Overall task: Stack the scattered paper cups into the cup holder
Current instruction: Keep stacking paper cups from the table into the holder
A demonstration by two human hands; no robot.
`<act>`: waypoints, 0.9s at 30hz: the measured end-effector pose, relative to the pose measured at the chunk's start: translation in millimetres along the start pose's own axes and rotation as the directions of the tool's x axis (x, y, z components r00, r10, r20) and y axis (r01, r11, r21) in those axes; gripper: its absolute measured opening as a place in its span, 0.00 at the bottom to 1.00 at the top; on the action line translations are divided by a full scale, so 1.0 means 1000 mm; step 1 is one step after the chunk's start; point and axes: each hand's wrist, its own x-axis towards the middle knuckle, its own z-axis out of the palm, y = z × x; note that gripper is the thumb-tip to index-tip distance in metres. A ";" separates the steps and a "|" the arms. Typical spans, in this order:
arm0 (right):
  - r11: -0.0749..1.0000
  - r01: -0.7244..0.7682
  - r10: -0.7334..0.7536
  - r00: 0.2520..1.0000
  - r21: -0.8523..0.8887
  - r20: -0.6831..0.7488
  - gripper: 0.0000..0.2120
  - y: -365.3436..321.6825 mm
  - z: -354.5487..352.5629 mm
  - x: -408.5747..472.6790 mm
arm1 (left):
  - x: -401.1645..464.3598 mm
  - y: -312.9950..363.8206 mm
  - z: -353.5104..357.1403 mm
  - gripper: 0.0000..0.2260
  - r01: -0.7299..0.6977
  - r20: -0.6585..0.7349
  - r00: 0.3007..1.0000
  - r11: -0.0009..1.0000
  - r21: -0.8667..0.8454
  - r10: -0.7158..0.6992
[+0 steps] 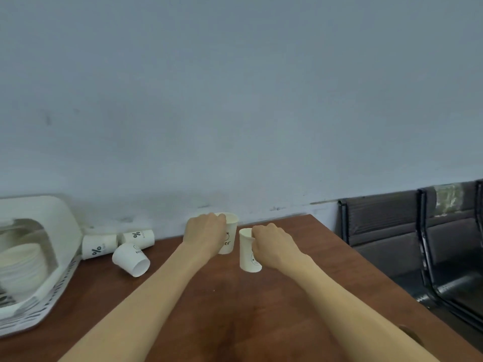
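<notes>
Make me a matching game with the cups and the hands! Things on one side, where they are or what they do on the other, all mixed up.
Things:
1. left hand
2. right hand
3. three tipped cups
4. black chairs

Places or states:
A. lying on their sides near the white cup holder
B. standing past the right edge of the brown table
C. gripping the upright cup nearer the wall
D. pinching the rim of the nearer upright cup

Pairs: 1-C, 2-D, 3-A, 4-B
</notes>
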 end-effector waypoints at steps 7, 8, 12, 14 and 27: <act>0.995 0.096 -0.098 0.992 -0.028 -0.077 0.02 -0.076 -0.029 -0.029 | -0.062 -0.055 -0.056 0.10 0.067 -0.080 0.994 0.997 -0.042 -0.070; 0.994 0.105 -0.107 0.991 -0.028 -0.083 0.02 -0.088 -0.032 -0.032 | -0.071 -0.064 -0.061 0.10 0.079 -0.084 0.993 0.996 -0.044 -0.083; 0.989 0.144 -0.147 0.984 -0.038 -0.101 0.02 -0.140 -0.036 -0.047 | -0.109 -0.104 -0.075 0.09 0.134 -0.101 0.985 0.990 -0.047 -0.139; 0.984 0.169 -0.173 0.979 -0.048 -0.107 0.03 -0.164 -0.034 -0.052 | -0.128 -0.126 -0.080 0.08 0.168 -0.100 0.980 0.984 -0.055 -0.173; 0.946 0.321 -0.314 0.940 0.033 -0.136 0.06 -0.310 0.006 -0.053 | -0.229 -0.257 -0.069 0.07 0.320 -0.078 0.943 0.946 -0.046 -0.323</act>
